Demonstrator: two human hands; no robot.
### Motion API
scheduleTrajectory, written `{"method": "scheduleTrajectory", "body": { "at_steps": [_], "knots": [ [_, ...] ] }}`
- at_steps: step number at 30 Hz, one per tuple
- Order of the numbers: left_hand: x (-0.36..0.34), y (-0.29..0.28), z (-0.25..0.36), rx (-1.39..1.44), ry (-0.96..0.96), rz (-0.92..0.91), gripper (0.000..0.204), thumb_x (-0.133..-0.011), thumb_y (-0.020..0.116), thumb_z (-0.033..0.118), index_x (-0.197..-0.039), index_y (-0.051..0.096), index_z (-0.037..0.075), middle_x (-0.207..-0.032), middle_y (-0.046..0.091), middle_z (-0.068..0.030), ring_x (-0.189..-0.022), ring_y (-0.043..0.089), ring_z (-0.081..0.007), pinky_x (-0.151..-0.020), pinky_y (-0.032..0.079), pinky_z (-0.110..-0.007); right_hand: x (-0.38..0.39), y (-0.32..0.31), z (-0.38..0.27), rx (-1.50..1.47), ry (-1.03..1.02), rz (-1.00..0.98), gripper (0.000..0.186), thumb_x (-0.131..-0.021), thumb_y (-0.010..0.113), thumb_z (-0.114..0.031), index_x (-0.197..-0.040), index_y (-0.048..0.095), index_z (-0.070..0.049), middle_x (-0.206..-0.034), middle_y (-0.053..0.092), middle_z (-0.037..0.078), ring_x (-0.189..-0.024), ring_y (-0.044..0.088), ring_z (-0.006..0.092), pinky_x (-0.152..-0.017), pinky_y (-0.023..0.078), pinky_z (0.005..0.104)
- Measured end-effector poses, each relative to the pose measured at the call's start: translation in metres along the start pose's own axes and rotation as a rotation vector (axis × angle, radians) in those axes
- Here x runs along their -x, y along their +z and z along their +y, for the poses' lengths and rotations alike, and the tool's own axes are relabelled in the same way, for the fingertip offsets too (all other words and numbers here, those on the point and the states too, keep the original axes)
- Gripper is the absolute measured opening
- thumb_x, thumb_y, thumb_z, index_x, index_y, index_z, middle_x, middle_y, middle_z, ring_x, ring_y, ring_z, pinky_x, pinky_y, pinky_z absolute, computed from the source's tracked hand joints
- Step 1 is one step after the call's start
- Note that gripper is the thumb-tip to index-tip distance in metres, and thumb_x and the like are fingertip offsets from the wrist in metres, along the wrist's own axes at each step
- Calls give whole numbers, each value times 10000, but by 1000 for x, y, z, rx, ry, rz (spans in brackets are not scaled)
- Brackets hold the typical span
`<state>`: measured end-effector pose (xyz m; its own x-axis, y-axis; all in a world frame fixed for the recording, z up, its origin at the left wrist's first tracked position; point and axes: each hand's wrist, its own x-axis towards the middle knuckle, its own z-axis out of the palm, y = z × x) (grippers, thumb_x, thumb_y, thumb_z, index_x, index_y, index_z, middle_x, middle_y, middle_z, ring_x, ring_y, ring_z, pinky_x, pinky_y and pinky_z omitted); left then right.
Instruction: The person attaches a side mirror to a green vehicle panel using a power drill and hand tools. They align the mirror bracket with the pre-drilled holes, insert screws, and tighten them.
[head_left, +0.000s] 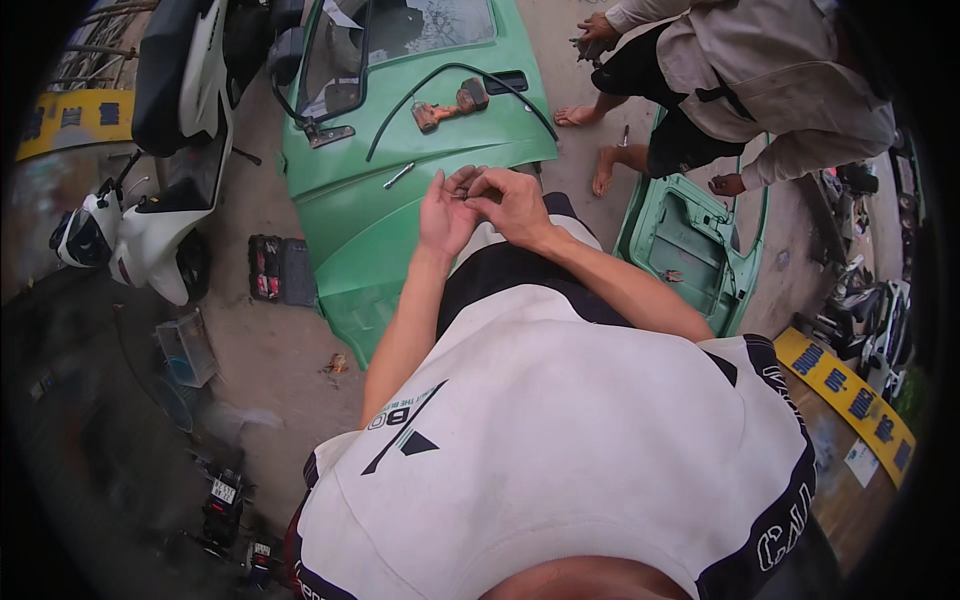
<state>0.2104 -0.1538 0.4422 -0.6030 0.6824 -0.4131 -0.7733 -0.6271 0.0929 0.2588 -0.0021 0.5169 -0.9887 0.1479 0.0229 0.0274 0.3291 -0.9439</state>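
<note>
My left hand [447,217] is palm up and cupped, its thumb pointing away from me. My right hand [514,206] meets it, thumb and forefinger pinched over the left palm. Something small and dark seems to lie between them, too hidden to name. Both hands are above the near part of a green vehicle door [400,225] lying flat. On that door, beyond my hands, rest a slim metal rod-shaped tool [398,176], a worn orange cordless power tool [450,106] and a curved black rubber strip [407,97].
A co-worker [740,75] stands barefoot at the far right, holding something unclear. Beside them lies another green door [695,240] with red-handled pliers [673,276] on it. Left are an open tool case [283,270], a clear plastic bin [187,348] and a white scooter [175,215].
</note>
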Motion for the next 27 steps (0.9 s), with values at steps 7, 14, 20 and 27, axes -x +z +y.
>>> {"method": "scheduleTrajectory", "body": {
  "at_steps": [7,14,20,27],
  "knots": [
    [-7,-39,12,12,-72,-5,464,-1091,460,384,-1154,640,-39,-1185,669,-216,-1169,627,-359,-1048,513,-487,12,1,1,-99,49,-15,122,-827,765,32,-912,677,32,-887,721,112,-778,725,191,-733,590,315],
    [-9,-114,44,-362,-377,26,403,-1085,497,391,-776,457,137,-743,436,3,-674,453,-149,-582,390,-296,39,-27,70,-47,388,153,154,-839,772,-82,-933,709,24,-843,743,123,-750,720,196,-711,567,339],
    [19,-150,55,-492,-241,521,383,-1107,420,408,-934,571,102,-811,541,-28,-700,501,-153,-607,425,-292,90,-59,185,-46,809,306,129,-889,759,-117,-933,721,-2,-807,727,74,-660,660,134,-627,531,295],
    [15,-53,71,-202,-67,119,680,-1106,378,469,-1441,422,-121,-1436,509,-283,-1316,529,-419,-1137,469,-478,101,-88,216,-207,1069,396,135,-959,713,-161,-988,700,-29,-795,681,41,-630,599,103,-581,504,256]
  ]
}}
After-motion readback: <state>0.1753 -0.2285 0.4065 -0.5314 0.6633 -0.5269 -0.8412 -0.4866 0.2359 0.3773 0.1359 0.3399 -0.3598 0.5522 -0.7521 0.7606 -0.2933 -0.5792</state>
